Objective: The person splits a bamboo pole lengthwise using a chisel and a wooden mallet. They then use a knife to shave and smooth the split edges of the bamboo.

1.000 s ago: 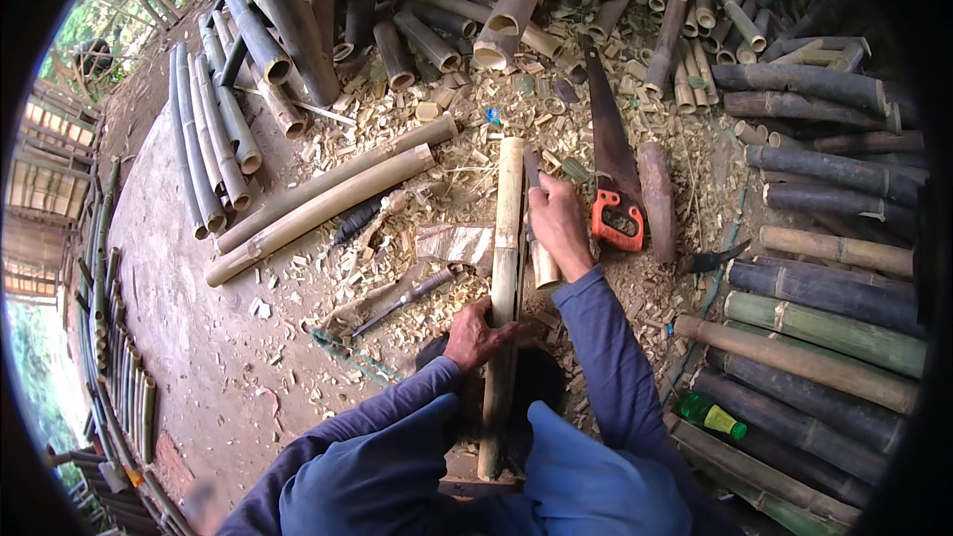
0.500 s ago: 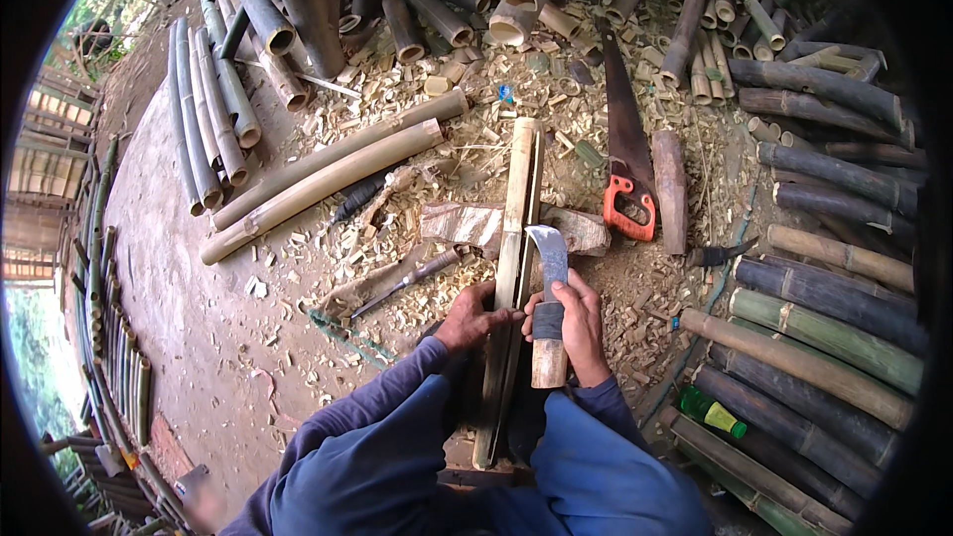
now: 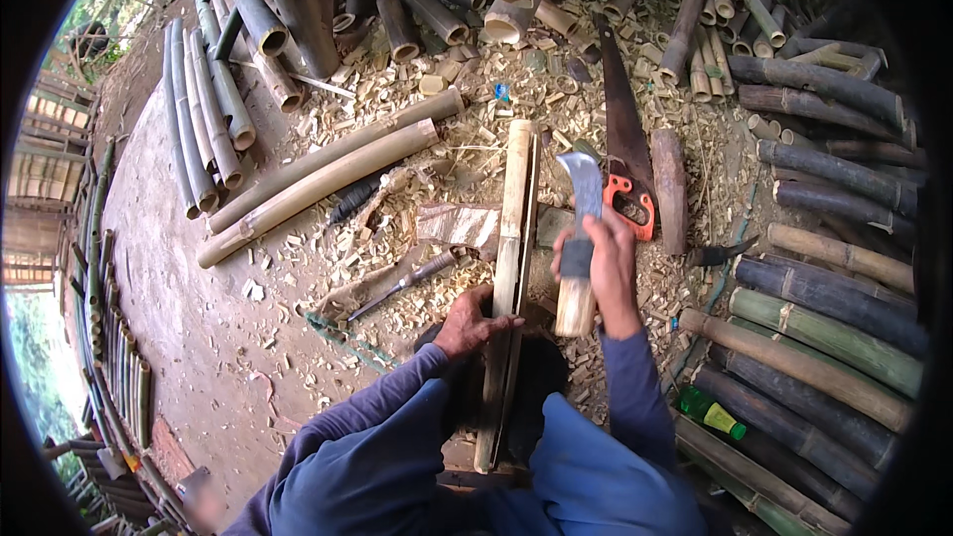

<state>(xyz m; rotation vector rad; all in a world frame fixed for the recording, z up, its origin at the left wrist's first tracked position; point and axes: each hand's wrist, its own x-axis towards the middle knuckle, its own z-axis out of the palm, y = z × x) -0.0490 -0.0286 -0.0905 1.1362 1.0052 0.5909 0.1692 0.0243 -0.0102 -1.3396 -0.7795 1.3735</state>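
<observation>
My left hand (image 3: pixel 469 323) is wrapped round a pale bamboo length (image 3: pixel 517 184) with a long split down its right side. The bamboo stands between my knees and leans away across a rough wooden block (image 3: pixel 459 225). My right hand (image 3: pixel 613 263) grips a billhook (image 3: pixel 586 187) by its wooden handle, which has a dark band near the blade. The billhook is raised to the right of the bamboo, apart from it, its hooked tip pointing away and to the left.
Wood chips cover the ground around the block. An orange-handled saw (image 3: pixel 627 201) and a short log (image 3: pixel 669 194) lie beyond my right hand. A narrow knife (image 3: pixel 402 283) rests left of the bamboo, near two bamboo poles (image 3: pixel 328 189). Stacked bamboo (image 3: pixel 824 323) and a green bottle (image 3: pixel 710 411) line the right.
My right hand has lifted the billhook away from the bamboo, up and to the right. My left hand keeps its hold, and the bamboo has barely shifted.
</observation>
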